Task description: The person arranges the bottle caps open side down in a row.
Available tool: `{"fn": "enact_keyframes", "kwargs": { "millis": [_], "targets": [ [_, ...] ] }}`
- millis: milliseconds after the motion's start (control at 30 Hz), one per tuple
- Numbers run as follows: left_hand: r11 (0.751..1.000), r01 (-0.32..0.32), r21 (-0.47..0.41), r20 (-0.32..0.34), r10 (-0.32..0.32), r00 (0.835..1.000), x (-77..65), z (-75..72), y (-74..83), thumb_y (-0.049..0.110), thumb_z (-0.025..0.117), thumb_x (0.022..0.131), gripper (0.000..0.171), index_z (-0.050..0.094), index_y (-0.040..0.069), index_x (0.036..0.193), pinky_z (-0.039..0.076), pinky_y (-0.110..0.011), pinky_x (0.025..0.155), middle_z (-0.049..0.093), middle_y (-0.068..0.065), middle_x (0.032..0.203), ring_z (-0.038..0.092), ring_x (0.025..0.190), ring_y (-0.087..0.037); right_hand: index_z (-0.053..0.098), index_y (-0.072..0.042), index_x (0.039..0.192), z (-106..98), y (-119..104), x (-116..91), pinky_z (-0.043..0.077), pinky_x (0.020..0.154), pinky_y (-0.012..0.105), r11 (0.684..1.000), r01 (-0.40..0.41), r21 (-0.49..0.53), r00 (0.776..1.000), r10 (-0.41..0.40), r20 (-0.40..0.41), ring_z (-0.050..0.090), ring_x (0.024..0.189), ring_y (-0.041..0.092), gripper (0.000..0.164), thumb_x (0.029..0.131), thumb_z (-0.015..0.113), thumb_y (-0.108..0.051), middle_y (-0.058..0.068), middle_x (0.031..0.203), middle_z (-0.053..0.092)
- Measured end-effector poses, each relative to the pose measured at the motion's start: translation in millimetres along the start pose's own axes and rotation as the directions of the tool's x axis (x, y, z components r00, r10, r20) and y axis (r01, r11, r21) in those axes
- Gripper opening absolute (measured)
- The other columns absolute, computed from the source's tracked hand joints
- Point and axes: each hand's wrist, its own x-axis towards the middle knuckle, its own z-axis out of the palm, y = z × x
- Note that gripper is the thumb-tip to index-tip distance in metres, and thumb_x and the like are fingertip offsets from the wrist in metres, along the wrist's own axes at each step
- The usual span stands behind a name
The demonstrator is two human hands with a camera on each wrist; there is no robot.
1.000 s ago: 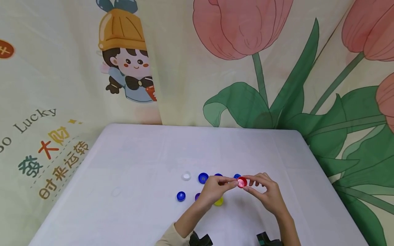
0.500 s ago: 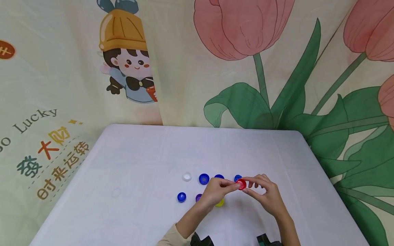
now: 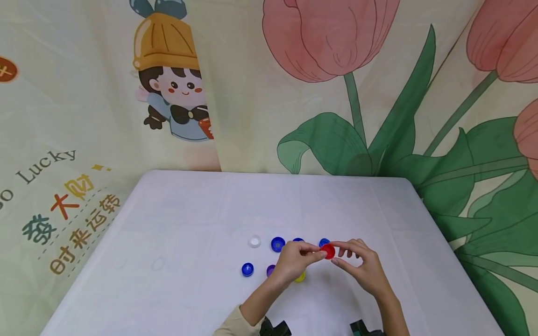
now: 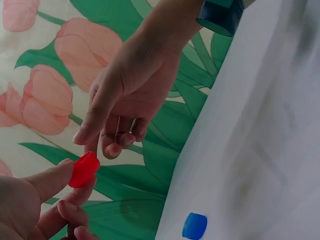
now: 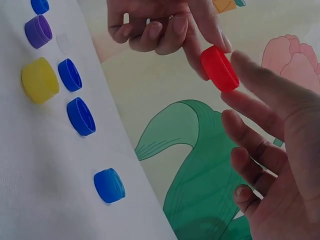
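The left hand [image 3: 294, 263] pinches a red bottle cap [image 3: 329, 251] between thumb and forefinger, holding it in the air just above the white table [image 3: 189, 289]. The right hand [image 3: 363, 268] is just beside it with loosely spread fingers, its fingertips [image 5: 245, 62] at the cap's edge; whether they actually touch it I cannot tell (the right wrist view shows them very near).

On the table under and behind the hands lie loose caps. A white cap [image 3: 254, 241] sits farthest left in the back row, then a blue cap lying open side up [image 3: 278, 244], another blue one partly hidden by the left hand [image 3: 297, 240], and a blue one just behind the red cap [image 3: 323, 242]. Nearer the person are a blue cap [image 3: 247, 269], a purple cap [image 3: 271, 270] and a yellow cap [image 3: 300, 277], the last two partly covered by the left hand.
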Motion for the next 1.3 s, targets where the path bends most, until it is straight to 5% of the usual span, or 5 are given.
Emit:
{"fn": "enact_keyframes", "kwargs": {
  "millis": [267,600,733,900,1300],
  "targets": [
    [0.948,-0.224,0.226,-0.047,0.241,0.969,-0.8,-2.2,3.1,0.031,0.076,0.076,0.025,0.075,0.013,0.094,0.032,-0.021,0.051,0.047,0.009,0.060,0.043,0.062,-0.010,0.072,-0.016,0.098,3.0,20.2,-2.1,0.040,0.065,0.035,0.997,-0.046,0.054,0.999,0.045,0.011,0.048,0.076,0.010,0.017,0.082,0.070,-0.012,-0.011,0.080,0.062],
    [0.791,-0.420,0.445,-0.063,0.496,0.866,-2.5,-1.8,2.1,0.030,0.077,0.074,0.023,0.076,0.021,0.095,0.028,-0.027,0.067,0.044,0.014,0.061,0.045,0.067,-0.014,0.072,-0.010,0.091,2.9,15.9,-0.6,0.036,0.066,0.032,0.993,-0.053,0.108,0.998,0.048,0.048,0.049,0.079,0.010,0.012,0.087,0.062,-0.005,-0.004,0.080,0.063],
    [0.742,-0.433,0.513,-0.047,0.527,0.848,-2.3,-0.9,0.2,0.036,0.074,0.075,0.023,0.075,0.025,0.095,0.028,-0.029,0.070,0.046,0.014,0.063,0.040,0.068,-0.006,0.071,-0.005,0.090,-1.6,-3.8,1.5,0.035,0.066,0.028,0.994,-0.045,0.101,0.998,0.040,0.052,0.049,0.077,0.010,0.012,0.087,0.060,-0.001,0.004,0.079,0.063],
    [0.711,-0.445,0.544,-0.026,0.545,0.838,-3.3,-0.3,0.3,0.039,0.072,0.076,0.025,0.075,0.025,0.096,0.029,-0.031,0.072,0.047,0.013,0.063,0.039,0.068,-0.004,0.071,-0.004,0.087,-4.7,-18.2,2.9,0.035,0.066,0.029,0.991,-0.062,0.115,0.996,0.054,0.068,0.049,0.076,0.010,0.010,0.087,0.061,-0.001,0.004,0.078,0.063],
    [0.692,-0.449,0.565,-0.007,0.548,0.836,-3.3,0.3,-0.1,0.038,0.074,0.075,0.028,0.074,0.024,0.100,0.029,-0.030,0.072,0.048,0.010,0.063,0.038,0.068,-0.005,0.072,-0.013,0.090,7.0,19.9,-0.2,0.036,0.066,0.029,0.987,-0.088,0.133,0.994,0.079,0.072,0.048,0.076,0.011,0.009,0.087,0.064,-0.011,-0.007,0.081,0.063]
  ]
}}
